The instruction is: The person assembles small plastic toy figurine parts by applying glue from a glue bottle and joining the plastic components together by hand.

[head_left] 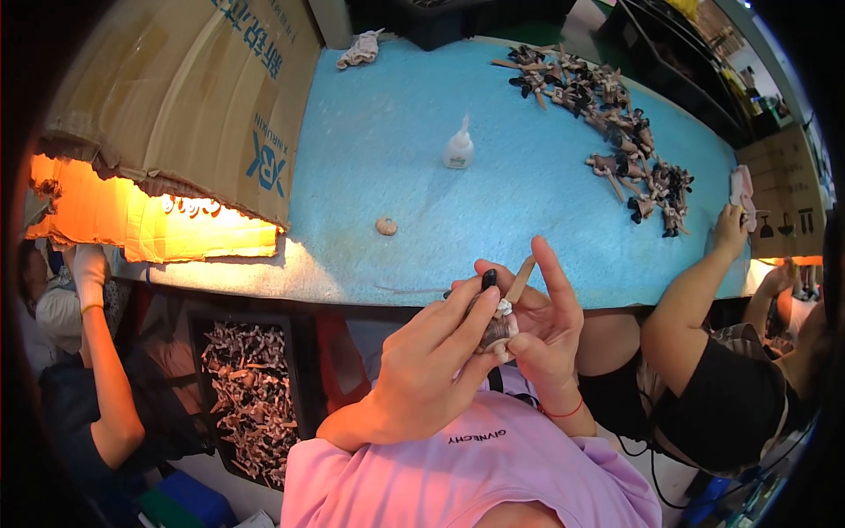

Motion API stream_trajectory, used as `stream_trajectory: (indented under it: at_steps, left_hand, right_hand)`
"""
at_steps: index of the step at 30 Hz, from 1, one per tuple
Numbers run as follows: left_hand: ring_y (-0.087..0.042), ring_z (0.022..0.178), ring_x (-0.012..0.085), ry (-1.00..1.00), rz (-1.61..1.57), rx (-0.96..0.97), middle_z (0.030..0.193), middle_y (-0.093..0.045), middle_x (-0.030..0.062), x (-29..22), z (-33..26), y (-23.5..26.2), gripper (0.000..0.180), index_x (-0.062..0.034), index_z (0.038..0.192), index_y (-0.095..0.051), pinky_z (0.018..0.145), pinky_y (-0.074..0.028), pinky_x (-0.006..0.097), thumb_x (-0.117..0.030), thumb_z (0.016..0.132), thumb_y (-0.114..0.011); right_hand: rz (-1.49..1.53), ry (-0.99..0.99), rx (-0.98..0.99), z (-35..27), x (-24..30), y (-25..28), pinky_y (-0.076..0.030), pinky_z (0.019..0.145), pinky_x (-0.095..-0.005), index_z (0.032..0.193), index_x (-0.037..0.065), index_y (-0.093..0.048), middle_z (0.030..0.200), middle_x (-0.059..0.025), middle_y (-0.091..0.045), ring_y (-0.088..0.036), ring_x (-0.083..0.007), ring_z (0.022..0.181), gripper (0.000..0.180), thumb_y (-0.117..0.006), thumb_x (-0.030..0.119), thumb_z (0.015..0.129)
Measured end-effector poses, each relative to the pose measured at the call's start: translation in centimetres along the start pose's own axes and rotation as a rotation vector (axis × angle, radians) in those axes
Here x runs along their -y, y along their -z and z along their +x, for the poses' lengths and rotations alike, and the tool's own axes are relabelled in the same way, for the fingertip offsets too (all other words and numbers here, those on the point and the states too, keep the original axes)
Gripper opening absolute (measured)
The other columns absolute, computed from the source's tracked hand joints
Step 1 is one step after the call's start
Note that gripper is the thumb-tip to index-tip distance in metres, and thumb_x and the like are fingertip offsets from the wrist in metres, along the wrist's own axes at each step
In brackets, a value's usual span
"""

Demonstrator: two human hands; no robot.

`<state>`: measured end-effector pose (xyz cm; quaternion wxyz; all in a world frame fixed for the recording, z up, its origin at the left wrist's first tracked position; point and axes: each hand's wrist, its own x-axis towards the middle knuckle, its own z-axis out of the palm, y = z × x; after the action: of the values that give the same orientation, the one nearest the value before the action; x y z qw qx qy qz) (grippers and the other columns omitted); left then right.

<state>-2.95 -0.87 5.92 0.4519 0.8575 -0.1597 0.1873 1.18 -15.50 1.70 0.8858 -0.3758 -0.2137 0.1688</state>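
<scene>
Close to the table's near edge, my left hand (427, 377) and my right hand (547, 339) hold a small figurine (498, 331) between them. It has a brownish-grey body, a black tip and a long tan flat piece sticking up. My left fingers are closed around its body and cover part of it. My right thumb presses on its lower end while the right index finger stretches upward. A white squeeze bottle (459, 151) with a narrow nozzle stands upright beyond my hands. Left of my hands lies a small round beige piece (385, 226) on the blue tabletop (370, 141).
Many similar figurines (616, 123) lie piled along the table's far right. A cardboard box (189, 106), lit orange inside, stands at left. Below the table edge, a black bin (304, 374) holds small parts. People sit on both sides; a crumpled cloth (361, 50) lies at the back.
</scene>
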Motion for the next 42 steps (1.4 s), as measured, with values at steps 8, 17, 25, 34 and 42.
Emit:
stream_trajectory:
  at_steps: [8, 17, 25, 34, 42]
  left_hand:
    - [-0.058, 0.075, 0.0272, 0.023, -0.035, 0.002, 0.109, -0.054, 0.0227, 0.05, 0.30, -0.11, 0.053, 0.0074, 0.111, -0.054, 0.066, -0.048, 0.032, -0.001, 0.062, -0.072]
    - [-0.059, 0.077, 0.0282, 0.028, -0.055, -0.015, 0.109, -0.055, 0.0235, 0.12, 0.25, -0.24, 0.054, 0.0073, 0.111, -0.054, 0.067, -0.049, 0.031, 0.000, 0.061, -0.073]
    - [-0.060, 0.080, 0.0293, 0.033, -0.059, -0.013, 0.108, -0.055, 0.0241, 0.03, 0.29, -0.12, 0.054, 0.0075, 0.111, -0.054, 0.068, -0.049, 0.032, -0.001, 0.061, -0.073]
    - [-0.059, 0.076, 0.0291, 0.016, -0.065, -0.011, 0.108, -0.055, 0.0244, 0.13, 0.30, -0.06, 0.055, 0.0080, 0.112, -0.054, 0.067, -0.049, 0.032, 0.000, 0.061, -0.073]
    - [-0.058, 0.074, 0.0289, 0.000, -0.052, -0.001, 0.108, -0.054, 0.0251, 0.30, 0.10, -0.05, 0.054, 0.0096, 0.111, -0.053, 0.065, -0.049, 0.032, 0.001, 0.061, -0.072]
  right_hand:
    - [-0.006, 0.011, -0.001, 0.17, -0.06, 0.30, -0.047, 0.090, -0.0422, 0.139, 0.000, -0.009, 0.128, -0.0339, -0.036, -0.043, -0.0392, 0.117, 0.077, -0.052, -0.013, 0.077]
    - [0.016, 0.002, -0.009, 0.21, -0.05, 0.34, -0.045, 0.092, -0.0422, 0.139, -0.001, -0.009, 0.128, -0.0323, -0.037, -0.041, -0.0367, 0.119, 0.079, -0.054, -0.014, 0.076]
    - [0.034, -0.012, -0.027, 0.22, 0.19, 0.04, -0.046, 0.091, -0.0414, 0.139, 0.000, -0.008, 0.128, -0.0334, -0.036, -0.045, -0.0356, 0.116, 0.080, -0.054, -0.014, 0.075]
    - [0.033, -0.013, -0.027, 0.19, 0.00, 0.12, -0.045, 0.091, -0.0418, 0.139, -0.001, -0.008, 0.128, -0.0332, -0.036, -0.043, -0.0355, 0.117, 0.081, -0.055, -0.014, 0.075]
    - [0.049, -0.011, -0.042, 0.07, 0.01, -0.07, -0.045, 0.091, -0.0418, 0.140, 0.000, -0.007, 0.128, -0.0333, -0.036, -0.044, -0.0349, 0.116, 0.083, -0.056, -0.013, 0.074]
